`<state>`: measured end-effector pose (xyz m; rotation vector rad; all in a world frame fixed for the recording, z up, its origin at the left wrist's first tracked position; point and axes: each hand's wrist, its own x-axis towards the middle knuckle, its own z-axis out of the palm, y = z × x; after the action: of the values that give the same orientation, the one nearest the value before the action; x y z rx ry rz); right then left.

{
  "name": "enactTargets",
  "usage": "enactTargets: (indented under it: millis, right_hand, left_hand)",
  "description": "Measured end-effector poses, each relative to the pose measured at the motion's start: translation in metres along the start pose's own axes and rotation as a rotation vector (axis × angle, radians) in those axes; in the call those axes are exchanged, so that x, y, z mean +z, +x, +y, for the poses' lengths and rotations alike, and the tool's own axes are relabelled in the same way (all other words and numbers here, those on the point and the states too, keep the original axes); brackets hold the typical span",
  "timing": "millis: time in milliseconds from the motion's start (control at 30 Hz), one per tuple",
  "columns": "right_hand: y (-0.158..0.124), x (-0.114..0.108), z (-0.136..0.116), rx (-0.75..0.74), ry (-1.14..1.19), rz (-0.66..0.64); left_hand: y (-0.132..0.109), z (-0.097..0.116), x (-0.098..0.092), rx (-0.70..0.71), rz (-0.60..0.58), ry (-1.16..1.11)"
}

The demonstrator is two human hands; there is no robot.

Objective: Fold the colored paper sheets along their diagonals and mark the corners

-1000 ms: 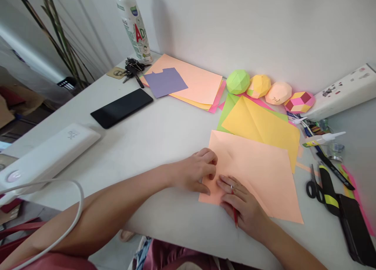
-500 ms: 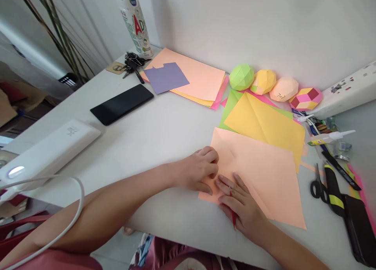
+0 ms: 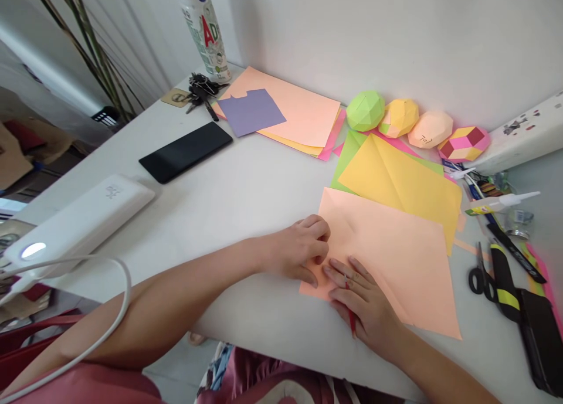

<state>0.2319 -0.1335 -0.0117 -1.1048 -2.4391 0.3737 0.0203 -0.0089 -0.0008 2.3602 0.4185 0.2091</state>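
A peach paper sheet lies at the front of the table, with a crease line across its lower part. My left hand rests at the sheet's left edge, fingers curled onto the paper and thumb low near the corner. What sits under those fingers is hidden. Just right of it, my right hand lies palm down with its fingers on the sheet. Between its fingers is a slim red pen with a silvery tip, tilted and partly covered.
Beyond the sheet lie yellow paper and several faceted paper balls. Scissors, a box cutter and a glue bottle are at right. A phone and a white power bank with a cable stand left.
The whole view has shifted slightly, so things sit a little further right and higher. Both hands keep nearly the same pose on the peach paper sheet.
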Motion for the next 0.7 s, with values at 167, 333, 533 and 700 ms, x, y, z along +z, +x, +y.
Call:
enactTargets:
  millis: [167,333,533,700]
  right_hand:
    - [0.0014,-0.0007,-0.0009,-0.005,0.002,0.008]
    - [0.0029,-0.0021,-0.0018,-0.002,-0.010,-0.017]
    - [0.0047,-0.0039,-0.0026,0.007,-0.007,-0.012]
    - [0.0049,-0.0041,-0.0022,0.000,-0.018,-0.023]
  left_hand:
    - [-0.0003,-0.0026,-0.0008,0.014,-0.003,-0.005]
    - [-0.0009,-0.0012,-0.0019,0.015,-0.017,-0.010]
    - [-0.0010,0.0001,-0.0017,0.011,-0.010,-0.006]
    - [-0.0008,-0.0010,-0.0003,0.015,-0.005,0.010]
